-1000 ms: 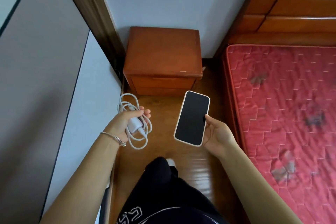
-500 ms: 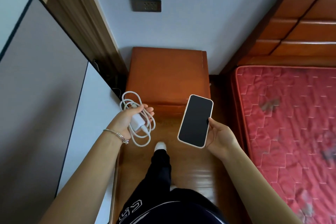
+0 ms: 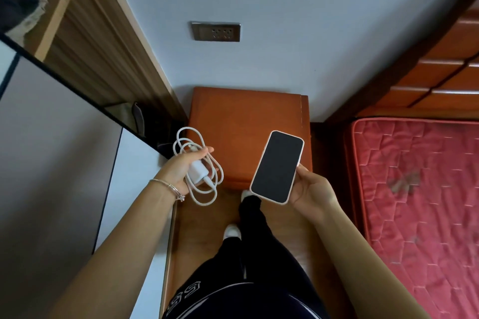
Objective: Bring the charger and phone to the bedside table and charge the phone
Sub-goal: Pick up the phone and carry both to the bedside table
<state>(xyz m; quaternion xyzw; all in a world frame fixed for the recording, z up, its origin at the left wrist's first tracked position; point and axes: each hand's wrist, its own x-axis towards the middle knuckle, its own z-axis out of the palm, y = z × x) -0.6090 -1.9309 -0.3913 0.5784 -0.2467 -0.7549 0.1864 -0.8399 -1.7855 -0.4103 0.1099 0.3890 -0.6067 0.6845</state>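
Holding one white charger brick with coiled white cable (image 3: 198, 172): left hand (image 3: 180, 169), fingers closed around brick, cable loops hanging free above and below fist. One thin silver bracelet (image 3: 168, 187) on left wrist. One dark-screened phone in pale case (image 3: 276, 166) gripped along lower right edge by right hand (image 3: 312, 193), screen up, tilted. Both items over near edge of one orange-brown wooden bedside table (image 3: 243, 122), top bare. One grey wall socket plate (image 3: 216, 31) above table. One red quilted mattress (image 3: 420, 189) at right.
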